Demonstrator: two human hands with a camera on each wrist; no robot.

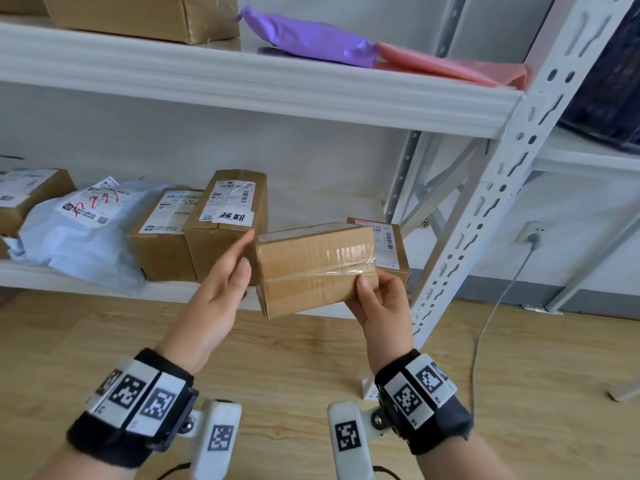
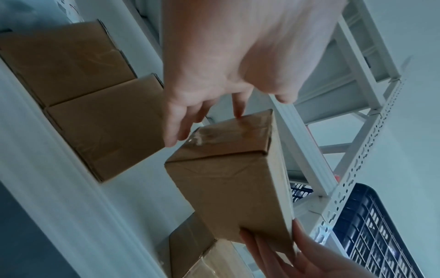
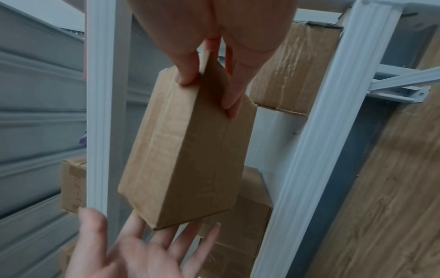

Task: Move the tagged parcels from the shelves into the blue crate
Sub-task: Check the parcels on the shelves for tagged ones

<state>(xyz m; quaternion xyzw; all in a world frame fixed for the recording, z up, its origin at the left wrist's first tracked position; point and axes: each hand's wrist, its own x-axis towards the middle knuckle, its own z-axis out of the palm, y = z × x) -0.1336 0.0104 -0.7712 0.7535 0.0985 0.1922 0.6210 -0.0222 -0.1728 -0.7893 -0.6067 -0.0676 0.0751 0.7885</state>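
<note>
Head view: right hand (image 1: pixel 379 303) grips a small brown cardboard box (image 1: pixel 313 268) at its right end, thumb on the taped front face, fingers behind, box held in the air in front of the lower shelf (image 1: pixel 104 282). Left hand (image 1: pixel 221 289) is open, fingers straight, fingertips touching or just beside the box's left end; can't tell firm contact. Left wrist view shows the same box (image 2: pixel 228 188) with the left hand's fingers (image 2: pixel 176 127) loose over its taped end and the right hand (image 2: pixel 297 254) clamped on the far end. Right wrist view: right fingers (image 3: pixel 232 97) pinch the box (image 3: pixel 188 150), left hand (image 3: pixel 133 250) spread beneath it. On the lower shelf: two labelled boxes (image 1: pixel 221 223) side by side, a grey mailer bag (image 1: pixel 83 230) left of them, another labelled box (image 1: pixel 388 244) behind the held one. Upper shelf carries a purple bag (image 1: pixel 308 38), a pink bag (image 1: pixel 450 65) and a large box (image 1: pixel 138 15). Dark crate (image 2: pixel 381 235) sits right of the rack post.
</note>
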